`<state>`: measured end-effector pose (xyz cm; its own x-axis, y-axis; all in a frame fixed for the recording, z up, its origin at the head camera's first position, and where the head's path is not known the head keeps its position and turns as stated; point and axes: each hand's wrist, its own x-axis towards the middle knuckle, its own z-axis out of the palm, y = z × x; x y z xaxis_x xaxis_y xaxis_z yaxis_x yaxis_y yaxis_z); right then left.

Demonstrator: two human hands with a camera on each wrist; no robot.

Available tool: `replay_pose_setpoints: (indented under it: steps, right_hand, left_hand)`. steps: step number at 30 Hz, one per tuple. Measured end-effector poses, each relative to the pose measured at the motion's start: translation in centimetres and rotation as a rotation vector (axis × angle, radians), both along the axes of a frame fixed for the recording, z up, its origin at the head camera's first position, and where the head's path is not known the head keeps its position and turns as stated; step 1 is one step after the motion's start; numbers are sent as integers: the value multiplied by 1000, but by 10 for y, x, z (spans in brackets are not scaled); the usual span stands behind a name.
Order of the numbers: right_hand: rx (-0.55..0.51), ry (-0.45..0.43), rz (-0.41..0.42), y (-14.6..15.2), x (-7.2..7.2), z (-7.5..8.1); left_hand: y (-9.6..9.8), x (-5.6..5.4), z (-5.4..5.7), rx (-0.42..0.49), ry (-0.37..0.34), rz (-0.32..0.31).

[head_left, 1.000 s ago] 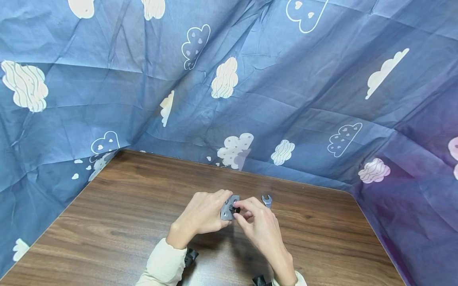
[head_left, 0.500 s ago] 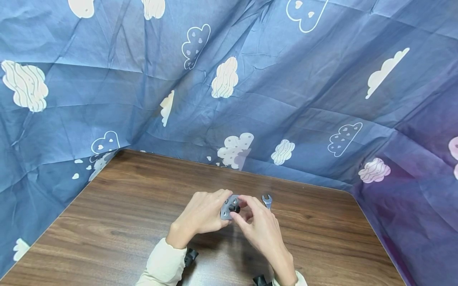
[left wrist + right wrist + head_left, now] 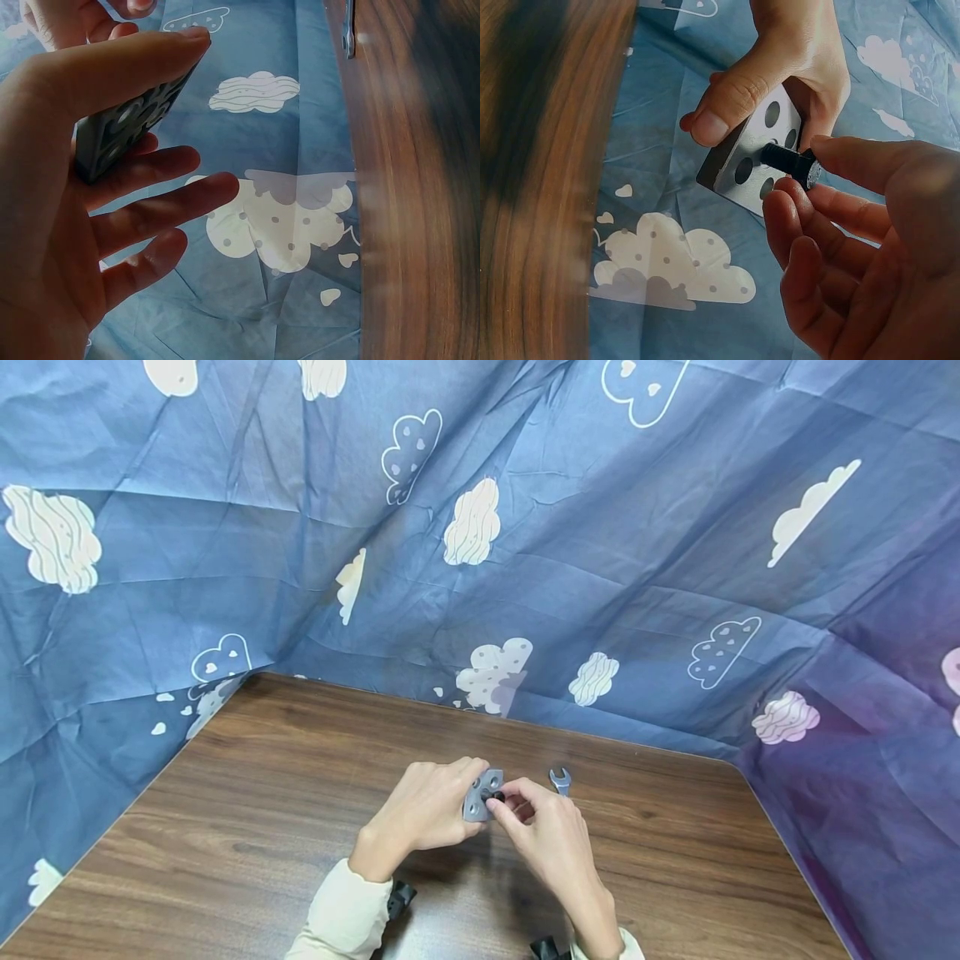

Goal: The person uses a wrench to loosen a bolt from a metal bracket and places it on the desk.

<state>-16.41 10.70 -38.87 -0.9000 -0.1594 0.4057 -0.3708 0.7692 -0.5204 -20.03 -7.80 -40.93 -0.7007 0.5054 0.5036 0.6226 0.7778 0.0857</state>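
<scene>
My left hand (image 3: 431, 806) grips a thick grey metal plate (image 3: 739, 196) by its edges, thumb on one side and fingers behind. Several round holes show in the plate's face in the right wrist view. A black hex bolt (image 3: 784, 159) stands out from the plate's middle, its shank end in the central hole. My right hand (image 3: 551, 831) pinches the bolt's head between thumb and fingertips. In the left wrist view the plate (image 3: 124, 124) appears dark and edge-on under the left thumb. Both hands are raised over the table.
An open-end wrench (image 3: 559, 781) lies on the brown wooden table (image 3: 337, 735) just beyond my right hand, its handle partly hidden. A blue cloth (image 3: 570, 543) with white clouds hangs behind and at both sides of the table.
My right thumb and fingers spread off the bolt's head half a second ago and now pinch it again. The left hand and plate stay nearly still.
</scene>
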Motion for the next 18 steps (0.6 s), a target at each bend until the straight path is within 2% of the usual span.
replay_pose_setpoints:
  steps: [18]
  right_hand:
    - [12, 42, 52, 0, 0, -1]
  left_hand:
    - [0, 1, 0, -2, -5, -4]
